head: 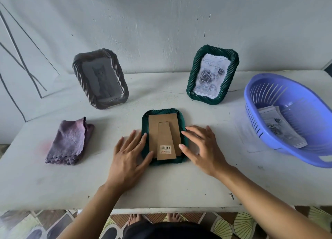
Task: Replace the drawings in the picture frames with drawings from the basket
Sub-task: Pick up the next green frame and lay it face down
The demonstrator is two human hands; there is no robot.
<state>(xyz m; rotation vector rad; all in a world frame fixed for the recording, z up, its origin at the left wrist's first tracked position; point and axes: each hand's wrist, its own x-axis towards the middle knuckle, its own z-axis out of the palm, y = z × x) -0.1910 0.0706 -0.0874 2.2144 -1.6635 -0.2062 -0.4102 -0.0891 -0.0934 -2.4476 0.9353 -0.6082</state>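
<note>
Early stage, by the look of it. Dark green woven picture frame [181,162] lies face down mid-table, brown cardboard backing [162,129] still fitted. Green woven frame with rose drawing [213,75] and grey ridged frame with cat drawing [100,78] stand upright behind; can't tell if either is swapped. Paper drawings [280,129] sit in blue slotted plastic basket [251,116], far right. Left hand [129,154] is flat, fingers straight, fingertips on the frame's left edge. Right hand [201,149] is spread at the right edge, holding nothing. Frame lies between both hands.
</note>
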